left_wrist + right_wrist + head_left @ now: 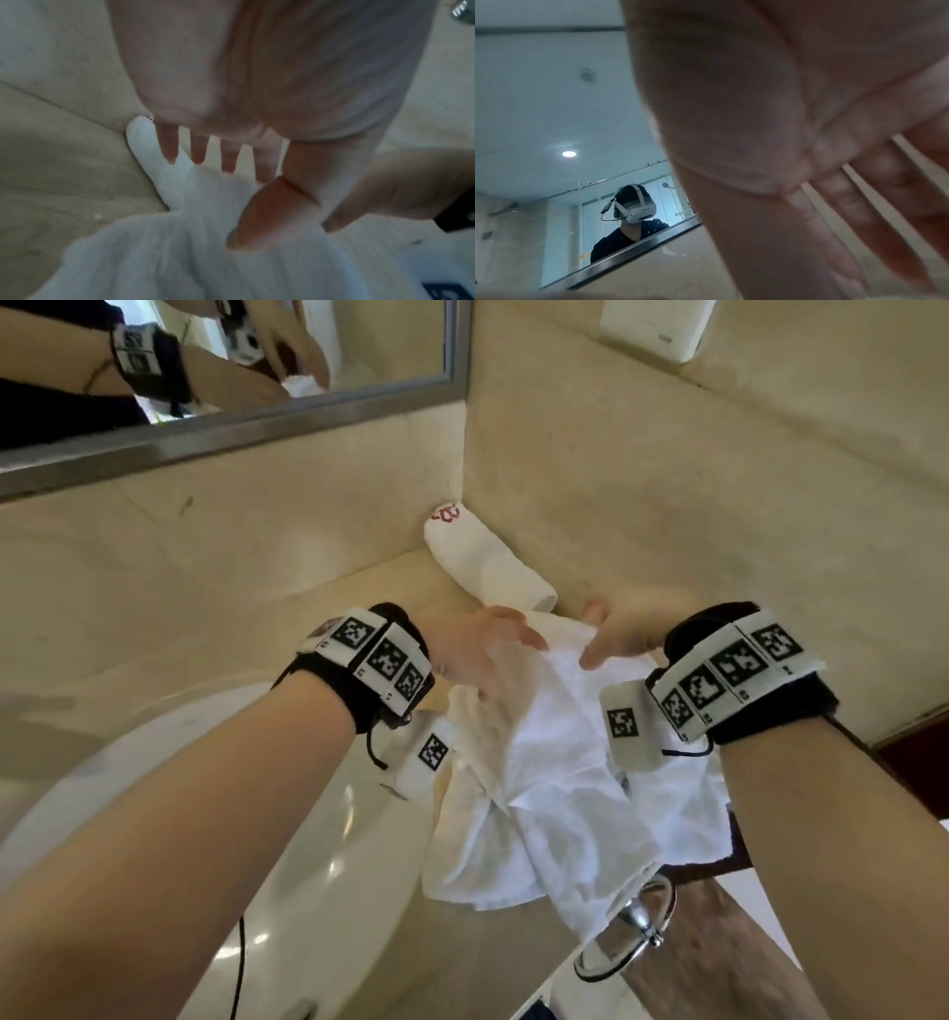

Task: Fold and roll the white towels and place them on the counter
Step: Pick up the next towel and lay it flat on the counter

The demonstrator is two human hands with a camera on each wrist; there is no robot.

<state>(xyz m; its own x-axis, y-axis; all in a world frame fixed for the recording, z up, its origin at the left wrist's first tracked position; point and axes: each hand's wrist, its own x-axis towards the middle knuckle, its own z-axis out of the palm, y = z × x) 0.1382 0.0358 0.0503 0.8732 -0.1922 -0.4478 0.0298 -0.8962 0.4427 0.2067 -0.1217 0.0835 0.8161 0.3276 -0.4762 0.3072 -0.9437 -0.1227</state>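
A loose white towel [565, 788] lies crumpled on the beige counter [308, 608] and hangs over its front edge. A rolled white towel [488, 557] with a red logo lies in the far corner against the wall. My left hand [493, 654] is over the far left part of the loose towel, fingers straight and spread. My right hand [616, 634] is at the towel's far edge with straight fingers, its thumb touching the cloth. In the left wrist view my left fingers [197, 150] reach toward the rolled towel [154, 158] above the loose towel [205, 253]. The right wrist view shows my right fingers [834, 223] straight, holding nothing.
A white sink basin [205, 788] fills the lower left. A mirror [231, 403] with a metal frame hangs behind the counter. A side wall [719, 505] closes off the right. A chrome towel ring [631, 932] sits below the counter's front edge.
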